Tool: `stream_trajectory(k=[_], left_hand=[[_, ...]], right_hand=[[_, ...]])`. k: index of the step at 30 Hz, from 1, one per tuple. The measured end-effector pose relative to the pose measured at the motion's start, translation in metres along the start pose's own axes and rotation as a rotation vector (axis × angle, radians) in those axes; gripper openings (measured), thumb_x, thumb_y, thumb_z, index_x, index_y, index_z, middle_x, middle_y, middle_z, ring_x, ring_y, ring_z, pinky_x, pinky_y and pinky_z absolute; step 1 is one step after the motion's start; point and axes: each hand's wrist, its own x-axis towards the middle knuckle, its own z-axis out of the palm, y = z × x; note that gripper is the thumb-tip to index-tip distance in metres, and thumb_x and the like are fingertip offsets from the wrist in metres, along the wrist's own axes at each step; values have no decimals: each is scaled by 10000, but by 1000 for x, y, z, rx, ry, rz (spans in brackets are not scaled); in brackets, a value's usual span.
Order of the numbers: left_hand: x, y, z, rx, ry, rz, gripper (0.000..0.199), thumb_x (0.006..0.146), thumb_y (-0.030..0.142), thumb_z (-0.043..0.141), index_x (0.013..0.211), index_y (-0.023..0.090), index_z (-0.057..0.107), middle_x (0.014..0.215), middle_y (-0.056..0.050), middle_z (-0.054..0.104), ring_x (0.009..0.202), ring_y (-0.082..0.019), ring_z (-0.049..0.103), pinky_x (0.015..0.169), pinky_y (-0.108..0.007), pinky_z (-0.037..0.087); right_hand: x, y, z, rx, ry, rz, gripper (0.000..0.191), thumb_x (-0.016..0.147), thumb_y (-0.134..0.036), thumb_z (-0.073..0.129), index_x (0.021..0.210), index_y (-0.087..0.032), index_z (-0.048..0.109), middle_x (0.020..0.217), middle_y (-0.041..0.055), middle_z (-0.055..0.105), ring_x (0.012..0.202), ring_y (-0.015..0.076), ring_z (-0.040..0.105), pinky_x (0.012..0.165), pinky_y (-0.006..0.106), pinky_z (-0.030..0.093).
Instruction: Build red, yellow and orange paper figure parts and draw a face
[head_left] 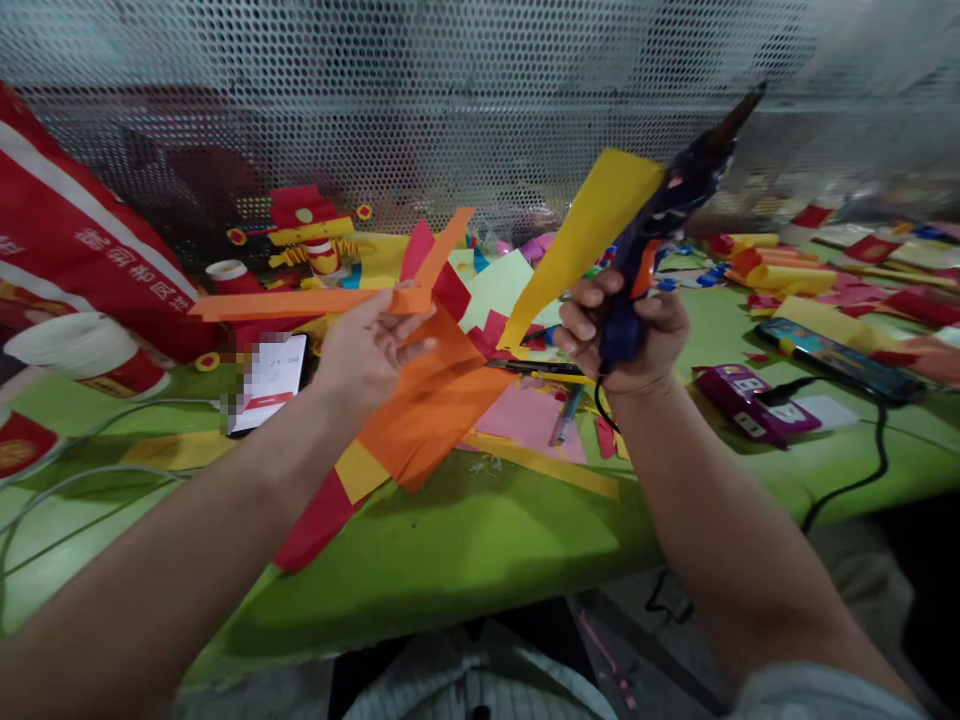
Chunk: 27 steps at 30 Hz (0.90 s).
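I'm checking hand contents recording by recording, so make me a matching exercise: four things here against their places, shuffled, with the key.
Things
1. Glue gun
2. Orange paper strip
3. Smartphone
4. Red bag with white lettering

Places
A. Lying on the green table, bright screen up
B. At the left edge of the view, behind a paper cup
C. In the right hand, nozzle pointing up
D. Between the fingers of the left hand

Right pairs: 1-C, 2-D, 3-A, 4-B
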Motion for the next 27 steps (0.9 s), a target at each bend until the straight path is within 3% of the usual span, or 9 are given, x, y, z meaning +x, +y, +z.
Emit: stream_trajectory(k=[6, 12, 15, 18, 23, 27], left_hand=[[13, -21, 42, -76, -102, -66, 201, 853, 194, 425, 696, 162, 545, 707, -36, 616, 866, -194, 628, 617, -264, 508], [26, -39, 51, -78, -160, -33, 121, 784, 235, 509, 722, 155, 576, 665, -23, 600, 741, -162, 622, 706, -280, 518], [38, -26, 40, -79, -54, 78, 118, 759, 212, 535, 651, 166, 545, 567, 2, 532, 688, -148, 598, 772, -302, 499], [55, 5, 21, -30, 50, 287, 149, 796, 185, 495, 654, 167, 538, 577, 12, 525, 637, -125, 568, 782, -309, 486], [80, 59, -17, 200, 244, 645, 132, 833, 95, 431, 768, 133, 539, 596, 41, 574, 590, -100, 551, 763, -336, 498], [95, 75, -45, 323, 304, 733, 109, 811, 76, 476, 750, 124, 552, 602, 59, 586, 613, -85, 562, 778, -310, 495]], right_hand=[[0, 20, 10, 88, -270, 119, 164, 516, -259, 453, 666, -230, 393, 602, -47, 415, 455, 92, 394, 460, 240, 365], [3, 26, 7, -38, -211, 147, 166, 533, -306, 455, 660, -234, 377, 624, -30, 446, 459, 95, 396, 474, 255, 400], [4, 19, 6, -133, -34, 117, 151, 605, -368, 424, 656, -236, 370, 656, -29, 446, 488, 96, 411, 532, 274, 433], [5, 11, 2, -192, 131, 80, 140, 671, -379, 374, 660, -239, 376, 694, -31, 446, 527, 97, 424, 601, 288, 452], [8, 5, -4, -158, 185, 29, 89, 698, -300, 340, 672, -243, 403, 729, -24, 453, 563, 102, 428, 621, 269, 449], [11, 8, -5, -288, 288, 84, 115, 717, -338, 359, 666, -246, 407, 739, -14, 487, 597, 122, 460, 622, 285, 450]])
